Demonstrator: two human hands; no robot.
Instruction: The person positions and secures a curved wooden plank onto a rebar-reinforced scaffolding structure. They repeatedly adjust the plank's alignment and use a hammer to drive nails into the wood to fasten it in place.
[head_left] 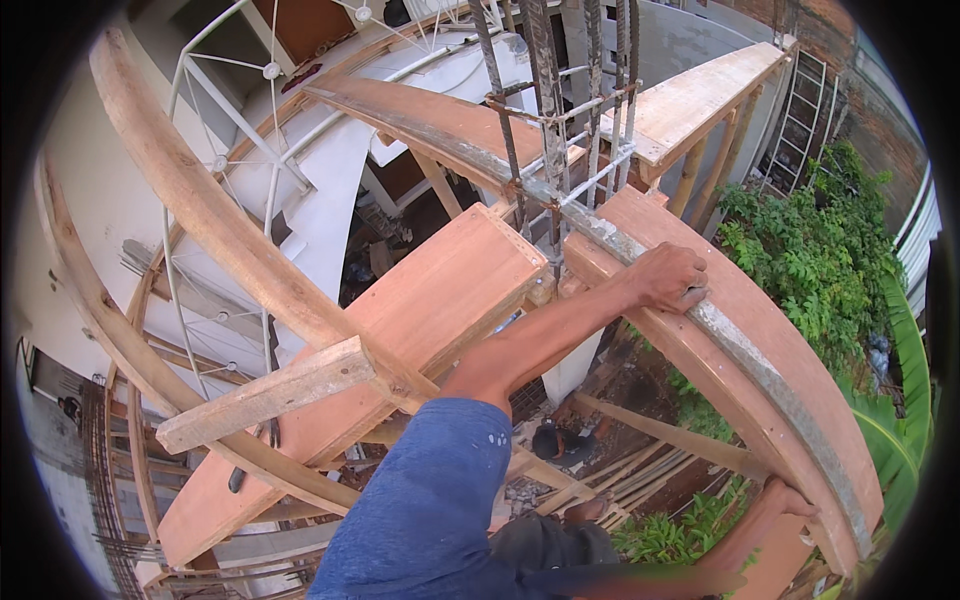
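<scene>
My left hand is closed over a long, grey, cement-stained bar. The bar lies along the top of a pinkish plywood beam form on the right and stretches past the steel rods. Lower down, my right hand is closed at the near edge of that form, its thumb against the side board. Its other fingers are mostly hidden. Between my arms there is an opening down to the ground.
Upright steel bars with ties rise at the centre. Another plywood form slopes to the lower left, crossed by a curved timber and a short wood block. Bamboo poles lie below. Green plants and a ladder are at right.
</scene>
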